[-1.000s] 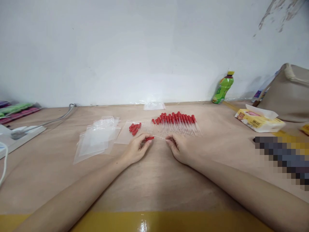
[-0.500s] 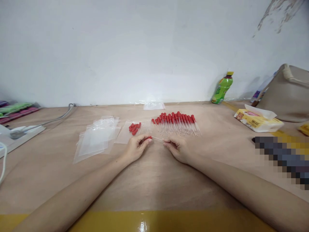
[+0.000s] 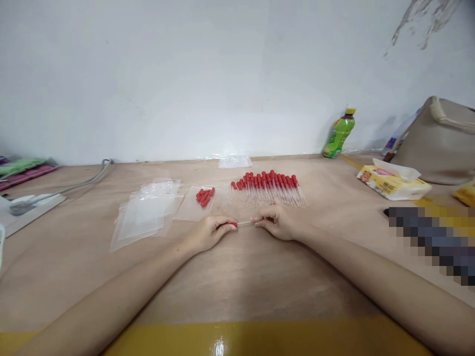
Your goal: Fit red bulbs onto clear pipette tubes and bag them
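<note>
Between the thumb and fingers of my left hand (image 3: 212, 231) is a red rubber bulb (image 3: 234, 224), mostly covered by the fingers. My right hand (image 3: 277, 221) pinches the far end of a thin clear dropper tube (image 3: 244, 223). The tube's left end meets the bulb; how deep it sits inside I cannot tell. Beyond my right hand lies a row of several red-topped droppers (image 3: 272, 179), tips toward me. Several loose red bulbs (image 3: 205, 199) rest on a clear plastic bag (image 3: 184, 211) beyond my left hand. A few bare clear tubes (image 3: 225, 196) lie beside them.
Clear zip bags (image 3: 146, 212) overlap in a pile on the left. A power strip (image 3: 35, 210) with a grey cable stands farther left. Along the right are a green bottle (image 3: 339, 134), a yellow tissue box (image 3: 394, 184) and a beige bag (image 3: 434, 143). A wall closes off the back.
Both hands have come slightly nearer to me with the bulb and tube. The tube now lies nearly level, and less of it shows between the hands. The view has shifted a little.
</note>
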### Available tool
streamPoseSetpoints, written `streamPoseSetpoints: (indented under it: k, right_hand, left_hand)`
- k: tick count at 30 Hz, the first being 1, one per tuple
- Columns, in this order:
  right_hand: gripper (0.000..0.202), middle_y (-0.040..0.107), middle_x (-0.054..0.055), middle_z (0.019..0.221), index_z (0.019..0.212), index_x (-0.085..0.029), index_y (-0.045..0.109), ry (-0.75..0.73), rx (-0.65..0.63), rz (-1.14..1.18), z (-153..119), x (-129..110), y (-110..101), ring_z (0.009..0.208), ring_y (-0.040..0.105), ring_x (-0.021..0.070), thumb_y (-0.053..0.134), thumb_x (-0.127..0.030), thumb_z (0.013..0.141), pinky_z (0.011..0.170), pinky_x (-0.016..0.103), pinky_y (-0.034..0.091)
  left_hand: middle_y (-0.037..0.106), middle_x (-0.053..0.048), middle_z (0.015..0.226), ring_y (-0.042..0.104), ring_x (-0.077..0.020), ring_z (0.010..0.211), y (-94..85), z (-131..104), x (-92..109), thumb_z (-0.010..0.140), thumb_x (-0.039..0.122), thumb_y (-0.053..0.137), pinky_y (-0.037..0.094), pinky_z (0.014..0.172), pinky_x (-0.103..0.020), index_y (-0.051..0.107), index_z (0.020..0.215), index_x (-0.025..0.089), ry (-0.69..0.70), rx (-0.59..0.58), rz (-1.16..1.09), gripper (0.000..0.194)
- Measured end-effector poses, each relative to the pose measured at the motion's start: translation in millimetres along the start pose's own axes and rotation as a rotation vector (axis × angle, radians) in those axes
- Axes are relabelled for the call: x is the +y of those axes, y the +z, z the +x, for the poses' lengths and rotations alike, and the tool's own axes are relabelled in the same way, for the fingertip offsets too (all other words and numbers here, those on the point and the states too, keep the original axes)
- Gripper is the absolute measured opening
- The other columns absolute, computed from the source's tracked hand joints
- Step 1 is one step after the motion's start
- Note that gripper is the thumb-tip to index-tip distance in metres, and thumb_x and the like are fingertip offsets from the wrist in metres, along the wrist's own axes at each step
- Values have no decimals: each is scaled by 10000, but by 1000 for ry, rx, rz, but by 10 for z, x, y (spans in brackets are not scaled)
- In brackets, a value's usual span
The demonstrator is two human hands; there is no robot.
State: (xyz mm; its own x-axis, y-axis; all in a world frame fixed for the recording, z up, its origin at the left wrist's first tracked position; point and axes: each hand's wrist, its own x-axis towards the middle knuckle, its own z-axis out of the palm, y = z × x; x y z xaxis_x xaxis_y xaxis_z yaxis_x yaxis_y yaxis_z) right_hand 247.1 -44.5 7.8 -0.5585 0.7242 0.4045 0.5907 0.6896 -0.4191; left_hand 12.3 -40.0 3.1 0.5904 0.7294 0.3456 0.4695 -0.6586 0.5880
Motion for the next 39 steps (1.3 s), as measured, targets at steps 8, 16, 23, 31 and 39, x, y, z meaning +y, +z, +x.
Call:
streamPoseSetpoints:
  k: [8, 16, 23, 31, 39]
  right_hand:
    - [242, 661, 19, 759, 834, -184, 628, -65, 111, -240, -49, -110, 57, 588, 467, 116, 395, -239, 874, 700, 319, 257]
    - [274, 641, 26, 673, 726, -186, 620, -28, 68, -301, -21, -230, 45, 555, 422, 127, 394, -258, 863, 684, 320, 247]
    - [321, 577, -8, 539, 595, -183, 557, 80, 63, -220, 1, -237, 174, 486, 367, 98, 401, -257, 865, 712, 310, 264]
    - [317, 509, -45, 477, 632, -183, 604, 267, -55, 47, 79, -308, 141, 448, 396, 79, 396, -255, 860, 619, 253, 311]
    - [278, 620, 3, 566, 611, -165, 607, 302, -236, 199, 155, -309, -160, 435, 455, 78, 464, -286, 816, 457, 208, 305]
  left_hand:
    - [671, -22, 814, 606, -148, 731, 36, -18, 38, 849, 332, 478, 467, 673, -250, 638, 878, 195, -23, 40, 104, 213]
    - [612, -29, 728, 553, -133, 666, 25, -4, 88, 847, 307, 476, 435, 607, -235, 615, 839, 166, 102, 26, 197, 197]
    - [604, -48, 758, 548, -143, 690, 21, -4, 70, 860, 306, 447, 440, 635, -253, 598, 877, 159, 140, -6, 209, 212]
    - [606, -60, 753, 548, -141, 675, 7, 14, 61, 868, 271, 449, 431, 615, -247, 597, 875, 143, 240, 35, 233, 196]
    - [585, -82, 1030, 516, -221, 981, -131, 48, -139, 779, 369, 583, 400, 873, -364, 529, 1093, 186, 125, 269, 401, 367]
